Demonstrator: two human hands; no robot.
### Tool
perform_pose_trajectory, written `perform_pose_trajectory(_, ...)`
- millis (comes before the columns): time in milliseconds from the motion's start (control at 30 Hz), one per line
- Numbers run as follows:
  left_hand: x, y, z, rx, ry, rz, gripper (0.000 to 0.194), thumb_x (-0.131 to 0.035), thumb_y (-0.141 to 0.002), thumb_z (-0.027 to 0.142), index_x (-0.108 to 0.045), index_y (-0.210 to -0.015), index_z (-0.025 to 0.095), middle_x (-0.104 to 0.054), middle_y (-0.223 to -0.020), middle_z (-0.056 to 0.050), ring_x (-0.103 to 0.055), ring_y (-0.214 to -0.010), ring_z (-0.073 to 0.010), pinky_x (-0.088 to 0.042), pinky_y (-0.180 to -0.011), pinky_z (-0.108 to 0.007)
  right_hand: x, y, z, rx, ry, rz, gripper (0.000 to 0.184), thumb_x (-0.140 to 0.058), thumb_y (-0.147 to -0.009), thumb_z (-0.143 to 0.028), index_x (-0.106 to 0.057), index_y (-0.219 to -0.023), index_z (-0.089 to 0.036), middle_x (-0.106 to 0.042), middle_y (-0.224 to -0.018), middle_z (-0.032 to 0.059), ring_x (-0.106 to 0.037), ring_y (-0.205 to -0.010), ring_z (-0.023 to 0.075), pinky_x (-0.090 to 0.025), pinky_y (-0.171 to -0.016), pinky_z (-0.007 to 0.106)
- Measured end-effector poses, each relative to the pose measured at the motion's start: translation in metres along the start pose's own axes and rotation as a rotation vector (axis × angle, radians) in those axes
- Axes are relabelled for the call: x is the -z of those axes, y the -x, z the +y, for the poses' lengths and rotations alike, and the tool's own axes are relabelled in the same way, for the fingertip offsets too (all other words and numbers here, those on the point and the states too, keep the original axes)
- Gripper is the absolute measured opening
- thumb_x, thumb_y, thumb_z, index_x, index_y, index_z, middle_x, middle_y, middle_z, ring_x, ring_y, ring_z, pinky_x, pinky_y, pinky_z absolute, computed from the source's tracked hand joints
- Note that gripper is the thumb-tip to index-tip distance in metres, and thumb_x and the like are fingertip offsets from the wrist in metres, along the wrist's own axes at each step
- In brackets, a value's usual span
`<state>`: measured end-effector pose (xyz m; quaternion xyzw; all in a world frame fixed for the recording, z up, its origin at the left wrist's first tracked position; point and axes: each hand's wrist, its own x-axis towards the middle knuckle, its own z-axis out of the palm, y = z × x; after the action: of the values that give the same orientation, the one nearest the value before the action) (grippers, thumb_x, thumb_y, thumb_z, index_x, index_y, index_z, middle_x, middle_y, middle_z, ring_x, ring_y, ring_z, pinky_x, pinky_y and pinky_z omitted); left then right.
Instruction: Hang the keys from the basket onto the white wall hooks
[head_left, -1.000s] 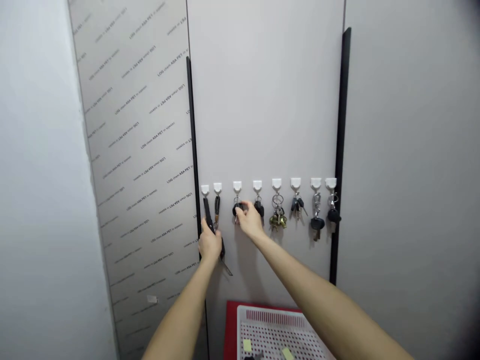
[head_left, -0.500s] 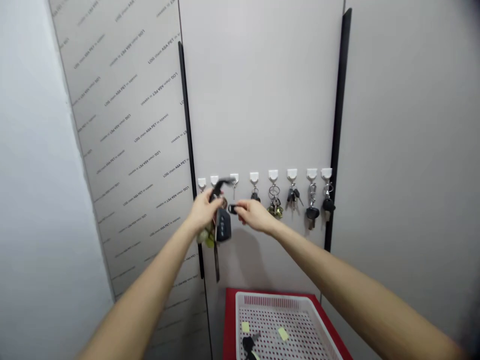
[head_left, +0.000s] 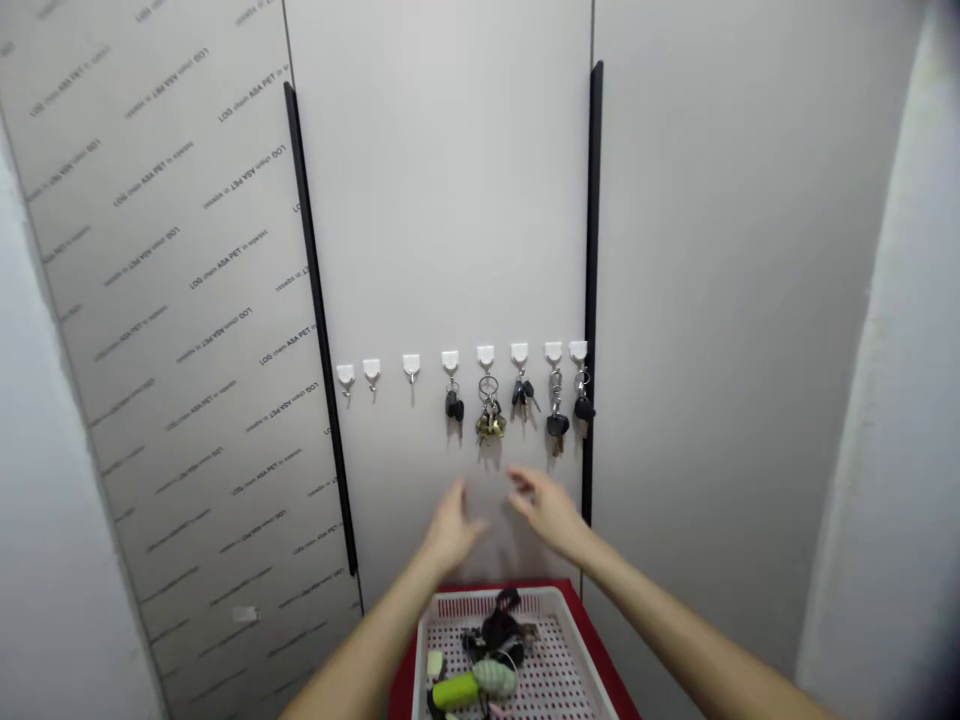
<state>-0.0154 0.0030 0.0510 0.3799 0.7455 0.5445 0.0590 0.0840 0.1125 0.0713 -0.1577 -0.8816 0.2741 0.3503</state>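
Brass-coloured keys (head_left: 491, 425) hang from a hook (head_left: 486, 355) on the far panel (head_left: 442, 200), above the left hand (head_left: 452, 530) and right hand (head_left: 551, 512). Both angle inward from near left and right, apart, blurred fingers spread. Nearer, a white basket (head_left: 465, 607) holds black keys (head_left: 501, 632).

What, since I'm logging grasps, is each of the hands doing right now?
Left hand: open, fingers apart, holding nothing.
Right hand: open, fingers slightly curled, holding nothing.
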Motion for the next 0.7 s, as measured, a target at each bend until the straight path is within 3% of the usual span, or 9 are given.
perform_pose_trajectory(67, 0.011, -0.031, 0.032, -0.02, -0.008, 0.283, 0.049, -0.053, -0.054, 0.029, -0.039, -0.099, 0.014, -0.048, -0.096, -0.011, -0.048, -0.079, -0.0147, -0.036, -0.068, -0.026, 0.014, -0.03, -0.019, 0.011, -0.023, 0.23, 0.04, -0.041, -0.063, -0.028, -0.044, -0.1, -0.013, -0.051, -0.095, 0.0088, -0.047, -0.082, 0.0145, -0.035, -0.073, 0.026)
perform_pose_trajectory(167, 0.018, -0.065, 0.065, 0.031, -0.105, 0.405, 0.039, -0.052, -0.054, 0.034, -0.045, -0.087, 0.015, -0.054, -0.079, -0.008, -0.051, -0.072, -0.0168, -0.036, -0.062, -0.028, 0.016, -0.063, -0.042, -0.034, 0.01, 0.294, 0.042, -0.043, -0.061, -0.032, -0.044, -0.099, -0.014, -0.053, -0.089, 0.0086, -0.048, -0.08, 0.0161, -0.035, -0.071, 0.028)
perform_pose_trajectory(233, 0.019, -0.074, 0.074, 0.035, -0.13, 0.38, 0.021, -0.049, -0.057, 0.032, -0.05, -0.069, 0.015, -0.055, -0.066, -0.006, -0.052, -0.066, -0.0172, -0.036, -0.059, -0.027, 0.012, -0.074, -0.052, -0.085, 0.018, 0.294, 0.037, -0.043, -0.061, -0.033, -0.047, -0.093, -0.015, -0.055, -0.079, 0.007, -0.049, -0.072, 0.0161, -0.036, -0.066, 0.028)
perform_pose_trajectory(300, 0.022, -0.075, 0.08, 0.002, -0.03, 0.319, 0.016, -0.045, -0.06, 0.03, -0.049, -0.056, 0.015, -0.053, -0.055, -0.004, -0.051, -0.057, -0.0147, -0.036, -0.053, -0.025, 0.013, -0.079, -0.059, -0.108, -0.04, 0.331, 0.032, -0.04, -0.063, -0.033, -0.048, -0.088, -0.016, -0.055, -0.07, 0.0043, -0.049, -0.064, 0.0141, -0.037, -0.06, 0.026)
perform_pose_trajectory(467, 0.045, -0.071, 0.108, -0.14, 0.364, 0.235, 0.024, -0.036, -0.067, 0.032, -0.047, -0.06, 0.012, -0.046, -0.046, 0.002, -0.044, -0.038, -0.0054, -0.035, -0.043, -0.018, 0.035, -0.094, -0.075, -0.013, -0.222, 0.387, 0.031, -0.034, -0.065, -0.032, -0.046, -0.089, -0.017, -0.05, -0.056, -0.0017, -0.046, -0.049, 0.0094, -0.036, -0.05, 0.021)
perform_pose_trajectory(600, 0.068, -0.078, 0.132, -0.112, 0.117, 0.158, 0.026, -0.035, -0.068, 0.029, -0.048, -0.053, 0.012, -0.043, -0.04, 0.003, -0.042, -0.034, -0.0053, -0.033, -0.04, -0.017, 0.053, -0.114, -0.084, 0.049, -0.172, 0.363, 0.029, -0.034, -0.066, -0.029, -0.049, -0.088, -0.018, -0.05, -0.056, -0.0021, -0.044, -0.047, 0.0075, -0.035, -0.05, 0.02)
perform_pose_trajectory(700, 0.084, -0.083, 0.145, -0.015, -0.132, 0.017, 0.027, -0.045, -0.063, 0.028, -0.047, -0.042, 0.011, -0.039, -0.031, 0.002, -0.039, -0.028, -0.0071, -0.03, -0.037, -0.019, 0.061, -0.122, -0.089, -0.021, -0.025, 0.172, 0.025, -0.039, -0.064, -0.028, -0.054, -0.081, -0.017, -0.047, -0.048, -0.0024, -0.041, -0.043, 0.0072, -0.033, -0.048, 0.02)
